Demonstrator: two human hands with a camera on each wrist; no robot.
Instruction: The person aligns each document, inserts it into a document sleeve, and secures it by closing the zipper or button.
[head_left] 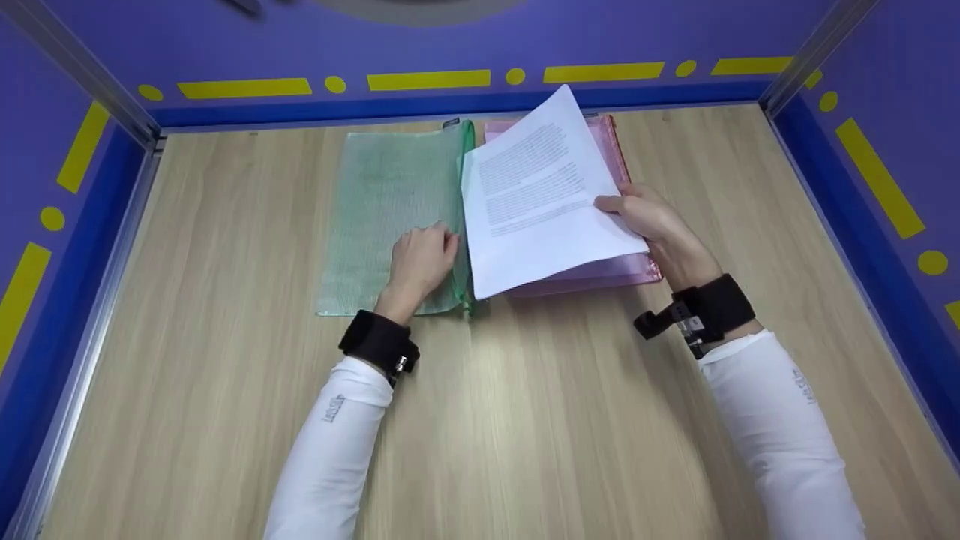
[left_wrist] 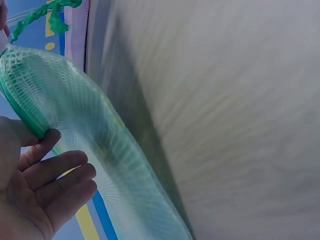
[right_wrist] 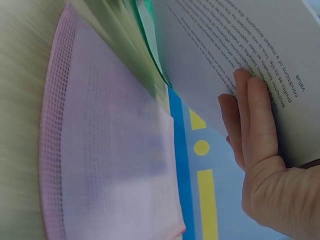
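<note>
A green mesh zip pouch (head_left: pixel 390 180) lies on the table with its zipper edge facing right. My left hand (head_left: pixel 421 262) pinches that edge between thumb and forefinger and lifts it, so the mesh bulges in the left wrist view; the other fingers are loosely bent. My right hand (head_left: pixel 652 217) grips printed paper (head_left: pixel 532 262) by its right side, thumb on top and fingers underneath. The paper is tilted, its left edge right at the green pouch's zipper edge. Below it lies a pink mesh pouch (head_left: pixel 585 281), partly hidden by the paper.
The pouches lie side by side toward the far part of the wooden table (head_left: pixel 480 420). Blue-purple panels with yellow marks (head_left: pixel 427 80) close off the back and both sides. A green cord pull (left_wrist: pixel 57 22) hangs at the green pouch's corner.
</note>
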